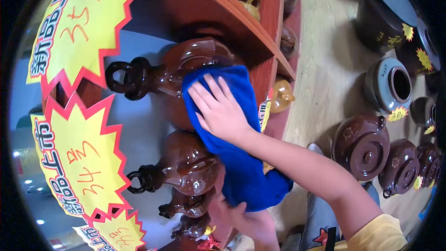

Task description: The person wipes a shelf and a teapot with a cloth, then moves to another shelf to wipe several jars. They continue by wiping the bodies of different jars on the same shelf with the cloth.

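My right hand (218, 114) lies flat with spread fingers on a blue cloth (241, 176). It presses the cloth against a large, glossy brown jar (186, 53) with a dark looped stopper. The cloth hides much of this jar, and its loose end hangs down past my forearm. Beside it is a smaller brown jar (188, 165) with a similar stopper. My left hand (253, 223) is by the loose end of the cloth, near a small brown jar (193, 203). Its thumb stands apart from the fingers, which are partly hidden and blurred.
Yellow starburst price signs (79, 158) hang in front of the shelf. A reddish wooden shelf board (223, 4) borders the large jar. On the floor stand a blue-grey pot (385, 83), a brown lidded pot (362, 146) and a tall dark crock (383, 18). A yellow jar (281, 96) sits lower down.
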Demonstrator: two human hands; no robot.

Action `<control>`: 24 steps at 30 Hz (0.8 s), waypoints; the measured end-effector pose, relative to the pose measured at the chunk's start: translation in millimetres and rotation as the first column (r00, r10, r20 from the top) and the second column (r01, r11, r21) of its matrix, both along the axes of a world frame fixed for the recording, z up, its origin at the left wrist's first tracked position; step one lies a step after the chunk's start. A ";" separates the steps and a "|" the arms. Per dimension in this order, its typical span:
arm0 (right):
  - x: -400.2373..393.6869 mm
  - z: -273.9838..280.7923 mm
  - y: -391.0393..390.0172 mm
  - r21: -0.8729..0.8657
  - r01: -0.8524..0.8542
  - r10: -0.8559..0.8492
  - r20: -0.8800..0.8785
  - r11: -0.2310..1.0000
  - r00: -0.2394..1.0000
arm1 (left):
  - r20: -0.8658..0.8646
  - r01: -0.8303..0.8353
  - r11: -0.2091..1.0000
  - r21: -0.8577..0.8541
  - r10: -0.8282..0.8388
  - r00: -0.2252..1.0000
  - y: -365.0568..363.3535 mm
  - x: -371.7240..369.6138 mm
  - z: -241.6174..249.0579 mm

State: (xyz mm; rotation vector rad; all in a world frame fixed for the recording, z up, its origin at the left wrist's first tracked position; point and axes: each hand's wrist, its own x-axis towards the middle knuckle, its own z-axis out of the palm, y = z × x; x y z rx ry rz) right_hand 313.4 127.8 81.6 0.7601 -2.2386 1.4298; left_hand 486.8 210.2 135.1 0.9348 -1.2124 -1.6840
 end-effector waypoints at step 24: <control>-48.7 108.6 -56.9 -0.631 -0.156 0.191 -0.013 0.760 0.982 | 0.140 -0.004 0.946 -0.324 0.052 0.989 -58.6 -18.1 66.3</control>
